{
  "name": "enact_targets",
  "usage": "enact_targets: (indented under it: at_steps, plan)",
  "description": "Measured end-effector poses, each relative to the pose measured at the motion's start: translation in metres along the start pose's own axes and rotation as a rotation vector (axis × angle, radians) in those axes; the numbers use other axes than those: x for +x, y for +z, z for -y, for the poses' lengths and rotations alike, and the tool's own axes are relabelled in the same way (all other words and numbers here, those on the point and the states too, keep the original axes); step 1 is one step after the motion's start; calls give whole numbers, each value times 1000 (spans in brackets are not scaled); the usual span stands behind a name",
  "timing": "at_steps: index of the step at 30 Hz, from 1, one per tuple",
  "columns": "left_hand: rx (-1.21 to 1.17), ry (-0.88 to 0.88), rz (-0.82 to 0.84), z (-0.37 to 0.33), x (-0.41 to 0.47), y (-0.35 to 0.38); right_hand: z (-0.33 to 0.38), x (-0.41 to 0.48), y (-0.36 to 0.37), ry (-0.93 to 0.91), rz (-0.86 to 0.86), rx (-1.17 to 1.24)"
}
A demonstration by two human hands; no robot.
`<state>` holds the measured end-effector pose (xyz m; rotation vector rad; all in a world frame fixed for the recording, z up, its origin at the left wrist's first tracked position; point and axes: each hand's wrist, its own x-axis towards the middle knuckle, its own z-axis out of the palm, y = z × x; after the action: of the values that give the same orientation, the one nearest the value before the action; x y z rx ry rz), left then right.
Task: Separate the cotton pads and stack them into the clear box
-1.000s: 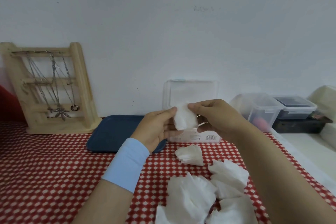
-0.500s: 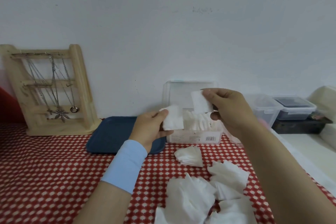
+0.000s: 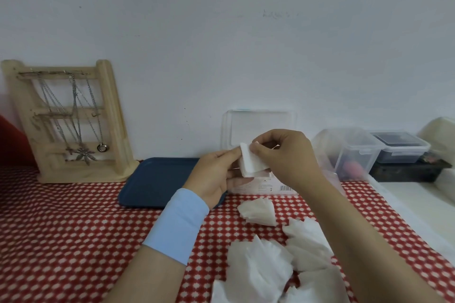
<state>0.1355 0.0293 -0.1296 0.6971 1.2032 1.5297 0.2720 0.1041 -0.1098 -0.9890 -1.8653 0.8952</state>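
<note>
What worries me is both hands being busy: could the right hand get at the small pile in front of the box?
Probably yes, once freed: the right hand pinches a pad with the left hand, but the small pile lies below it, nothing between.

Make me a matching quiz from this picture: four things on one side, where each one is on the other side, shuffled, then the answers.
Things
1. wooden necklace stand
2. blue tray
3. held cotton pads
4. loose cotton pads

Places
A. pinched between the left hand and the right hand
B. lying on the checked cloth, nearest the camera
C. far left, against the wall
D. right of the stand, partly hidden by the left hand

Pairs: 1-C, 2-D, 3-A, 4-B
</note>
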Motion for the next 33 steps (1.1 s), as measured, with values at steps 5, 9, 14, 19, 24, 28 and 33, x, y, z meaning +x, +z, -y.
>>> enact_targets:
  at_steps: [5,9,14,19,24,28,33]
  plan:
    - [93,11,134,-2,2,-6,-3,0,1,-6,16,-155]
    - [301,11,144,-2,5,-19,-6,2,-4,164,233,44]
    - [463,4,75,0,6,-31,-10,3,-6,59,250,-163]
    - [403,74,-103,1,14,-42,-12,-4,-6,-22,627,-560]
    - [454,92,-101,1,15,-42,-18,-12,10,-26,794,-799]
    - [485,102,-110,1,16,-41,-14,-13,12,-74,774,-891]
    - [486,122,-128,0,13,-41,-14,-12,9,-127,697,-849]
